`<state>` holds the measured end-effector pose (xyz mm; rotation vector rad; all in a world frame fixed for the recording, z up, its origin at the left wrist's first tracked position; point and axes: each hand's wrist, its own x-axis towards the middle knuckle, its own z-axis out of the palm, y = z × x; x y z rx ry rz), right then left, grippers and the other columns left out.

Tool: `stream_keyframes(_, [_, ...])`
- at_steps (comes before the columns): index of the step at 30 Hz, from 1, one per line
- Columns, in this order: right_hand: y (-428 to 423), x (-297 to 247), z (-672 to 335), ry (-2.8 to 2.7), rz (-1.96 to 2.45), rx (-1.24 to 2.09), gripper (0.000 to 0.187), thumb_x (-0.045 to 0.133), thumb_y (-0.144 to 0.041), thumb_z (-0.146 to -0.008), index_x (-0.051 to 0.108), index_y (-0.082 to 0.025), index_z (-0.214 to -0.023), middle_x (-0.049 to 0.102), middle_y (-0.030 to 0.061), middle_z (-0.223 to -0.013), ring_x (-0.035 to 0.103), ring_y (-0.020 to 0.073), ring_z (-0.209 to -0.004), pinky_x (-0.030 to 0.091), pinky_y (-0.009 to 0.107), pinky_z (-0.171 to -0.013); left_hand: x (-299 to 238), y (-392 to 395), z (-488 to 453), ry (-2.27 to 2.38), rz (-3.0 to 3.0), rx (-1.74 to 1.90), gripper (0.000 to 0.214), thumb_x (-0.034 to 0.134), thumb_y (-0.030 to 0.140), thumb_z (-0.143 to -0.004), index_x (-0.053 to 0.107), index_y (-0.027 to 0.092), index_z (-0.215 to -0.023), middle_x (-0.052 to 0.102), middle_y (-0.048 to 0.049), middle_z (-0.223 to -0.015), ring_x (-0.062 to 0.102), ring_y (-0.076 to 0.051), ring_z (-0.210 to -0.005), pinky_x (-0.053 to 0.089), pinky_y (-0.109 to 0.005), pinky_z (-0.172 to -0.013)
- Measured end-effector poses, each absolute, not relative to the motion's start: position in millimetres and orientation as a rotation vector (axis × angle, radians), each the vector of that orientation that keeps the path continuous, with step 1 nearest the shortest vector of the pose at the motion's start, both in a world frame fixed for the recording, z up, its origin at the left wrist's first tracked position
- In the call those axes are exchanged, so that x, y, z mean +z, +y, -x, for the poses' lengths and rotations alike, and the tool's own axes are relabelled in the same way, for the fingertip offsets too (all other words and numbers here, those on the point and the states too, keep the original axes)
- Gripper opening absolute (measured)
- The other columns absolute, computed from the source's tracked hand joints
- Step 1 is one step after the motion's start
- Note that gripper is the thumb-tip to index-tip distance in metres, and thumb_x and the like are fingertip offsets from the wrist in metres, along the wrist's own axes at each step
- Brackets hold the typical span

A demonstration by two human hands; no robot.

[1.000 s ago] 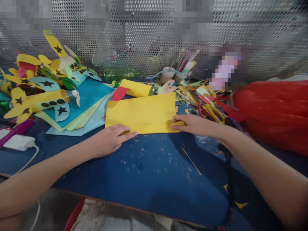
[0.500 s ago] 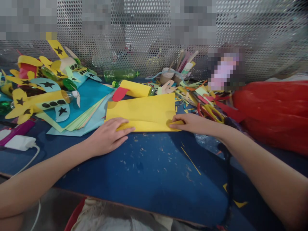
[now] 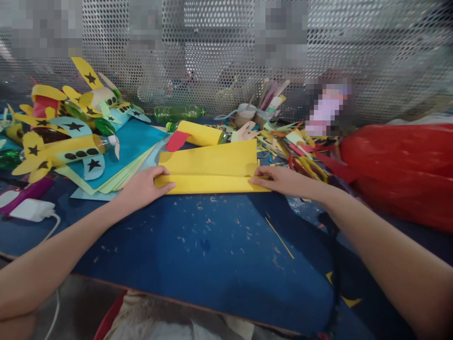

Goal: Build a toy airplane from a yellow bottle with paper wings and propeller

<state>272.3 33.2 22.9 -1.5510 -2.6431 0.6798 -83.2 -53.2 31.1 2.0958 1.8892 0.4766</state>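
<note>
- While apparently folding yellow paper (image 3: 208, 160), pinching both ends of flap (image 3: 208, 185) in nearly closed left hand (image 3: 146, 184) and right hand (image 3: 285, 181)
- Likely calls for creasing between fingertips (image 3: 172, 186)

Illumination is moderate and cool; its source lies outside the view. A dark, soft-edged shadow spreads over the blue table (image 3: 212, 245) beside the right forearm (image 3: 368, 231). Weak glare marks the red plastic (image 3: 399, 170). The perforated screen (image 3: 219, 19) appears soft, partly pixelated. The table's near edge bows; the upper-right corner darkens and blurs.
</note>
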Motion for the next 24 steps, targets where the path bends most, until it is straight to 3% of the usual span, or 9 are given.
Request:
stream_keyframes(4, [32, 28, -277, -2.654, 1.441, 0.867, 0.051, 0.043, -0.068, -0.083, 0.06, -0.02, -0.084, 0.063, 0.0055, -0.081, 0.057, 0.0204, -0.073, 0.042, 0.032, -0.066, 32, -55, 84, 1.852, -2.104, 0.467, 0.041, 0.057, 0.054, -0.079, 0.063, 0.018, -0.098, 0.069, -0.0073, -0.106, 0.062, -0.026, -0.093, 0.047, -0.035, -0.082])
stream_keyframes(10, [32, 38, -289, -2.739, 1.237, 1.227, 0.047, 0.067, -0.058, -0.07, 0.067, -0.022, -0.1, 0.067, 0.0054, -0.097, 0.061, 0.0237, -0.086, 0.047, 0.035, -0.076, 36, -55, 91, 1.47, -2.209, 0.363, 0.038, 0.064, 0.053, -0.077, 0.066, 0.021, -0.098, 0.069, -0.0044, -0.103, 0.062, -0.021, -0.093, 0.046, -0.032, -0.083])
stream_keyframes(14, [35, 35, -292, -2.753, 1.235, 1.212, 0.038, 0.065, -0.055, -0.073, 0.07, -0.022, -0.091, 0.068, 0.0059, -0.095, 0.062, 0.0245, -0.088, 0.048, 0.035, -0.08, 40, -56, 92, 1.258, -2.359, 0.244, 0.031, 0.062, 0.05, -0.081, 0.07, 0.021, -0.085, 0.068, -0.0034, -0.09, 0.058, -0.02, -0.092, 0.043, -0.032, -0.085])
stream_keyframes(19, [37, 32, -292, -2.719, 1.284, 1.19, 0.037, 0.063, -0.057, -0.075, 0.07, -0.023, -0.088, 0.068, 0.006, -0.099, 0.062, 0.026, -0.095, 0.046, 0.037, -0.087, 39, -55, 95, 1.243, -2.367, 0.215, 0.026, 0.061, 0.046, -0.083, 0.073, 0.024, -0.088, 0.07, -0.0027, -0.088, 0.057, -0.019, -0.092, 0.042, -0.032, -0.084])
stream_keyframes(24, [36, 35, -290, -2.746, 1.314, 1.114, 0.041, 0.059, -0.06, -0.077, 0.069, -0.022, -0.088, 0.068, 0.0065, -0.093, 0.062, 0.0252, -0.087, 0.047, 0.036, -0.079, 42, -54, 102, 1.222, -2.355, 0.197, 0.027, 0.059, 0.047, -0.085, 0.074, 0.024, -0.088, 0.07, -0.0028, -0.088, 0.058, -0.019, -0.093, 0.043, -0.031, -0.085])
